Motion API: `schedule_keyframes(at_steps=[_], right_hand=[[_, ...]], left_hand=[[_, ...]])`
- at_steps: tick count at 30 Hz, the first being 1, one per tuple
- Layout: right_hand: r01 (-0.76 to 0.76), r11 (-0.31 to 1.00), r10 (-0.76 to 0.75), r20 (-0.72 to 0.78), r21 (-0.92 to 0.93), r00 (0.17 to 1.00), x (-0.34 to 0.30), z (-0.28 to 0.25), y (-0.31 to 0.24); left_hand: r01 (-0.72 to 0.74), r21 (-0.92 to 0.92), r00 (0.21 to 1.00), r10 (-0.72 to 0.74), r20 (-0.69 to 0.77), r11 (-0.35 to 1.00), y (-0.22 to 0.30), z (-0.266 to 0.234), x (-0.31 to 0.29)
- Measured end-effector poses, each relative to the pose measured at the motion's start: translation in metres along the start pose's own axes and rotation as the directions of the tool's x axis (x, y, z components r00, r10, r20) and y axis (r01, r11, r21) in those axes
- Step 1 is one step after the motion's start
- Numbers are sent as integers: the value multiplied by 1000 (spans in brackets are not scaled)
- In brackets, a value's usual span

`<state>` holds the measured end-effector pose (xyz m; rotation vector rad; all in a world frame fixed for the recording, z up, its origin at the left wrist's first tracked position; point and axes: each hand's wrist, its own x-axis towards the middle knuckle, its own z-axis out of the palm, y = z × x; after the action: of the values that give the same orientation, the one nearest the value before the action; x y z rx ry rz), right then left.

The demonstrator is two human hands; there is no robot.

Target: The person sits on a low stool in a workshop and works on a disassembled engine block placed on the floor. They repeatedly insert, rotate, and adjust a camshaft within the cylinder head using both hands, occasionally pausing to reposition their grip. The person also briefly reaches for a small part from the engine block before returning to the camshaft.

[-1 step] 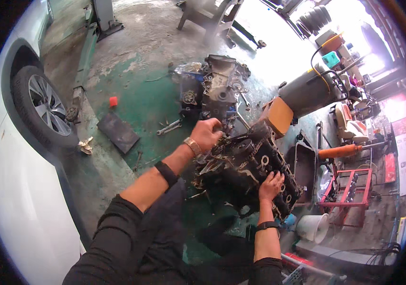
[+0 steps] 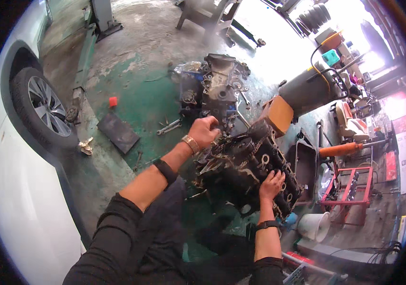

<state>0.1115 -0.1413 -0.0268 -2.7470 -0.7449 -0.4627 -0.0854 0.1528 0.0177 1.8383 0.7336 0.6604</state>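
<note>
Engine block [image 2: 246, 166], dark and greasy, sits on the green floor [image 2: 141, 99] just right of the frame's middle, tilted toward the person. Nearest, the right hand [image 2: 272, 184] lies flat on its lower right face, fingers spread beside a row of round openings, pressing rather than gripping. A little farther up, the left hand [image 2: 205, 132] is curled shut at the block's upper left corner; what it pinches there I cannot tell. Cast metal like this looks heavy, rigid and oily, so solid edges and corners seem the safest holds. Beyond lies a second engine part [image 2: 219, 83], with a wrench [image 2: 169, 127] at left. Farthest left stands a white car [image 2: 13, 190] with its wheel [image 2: 43, 107].
</note>
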Motion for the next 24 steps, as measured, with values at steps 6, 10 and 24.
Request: schedule_keyframes(at_steps=[6, 10, 24], right_hand=[[-35, 999, 36, -13, 13, 999, 0, -4, -7], [-77, 991, 79, -13, 109, 997, -2, -9, -12], [-312, 919, 256, 239, 240, 937, -2, -26, -20]], left_hand=[[17, 211, 1000, -17, -2, 977, -40, 8, 35], [-29, 388, 996, -8, 92, 921, -74, 37, 64], [-172, 814, 864, -313, 396, 555, -244, 146, 145]])
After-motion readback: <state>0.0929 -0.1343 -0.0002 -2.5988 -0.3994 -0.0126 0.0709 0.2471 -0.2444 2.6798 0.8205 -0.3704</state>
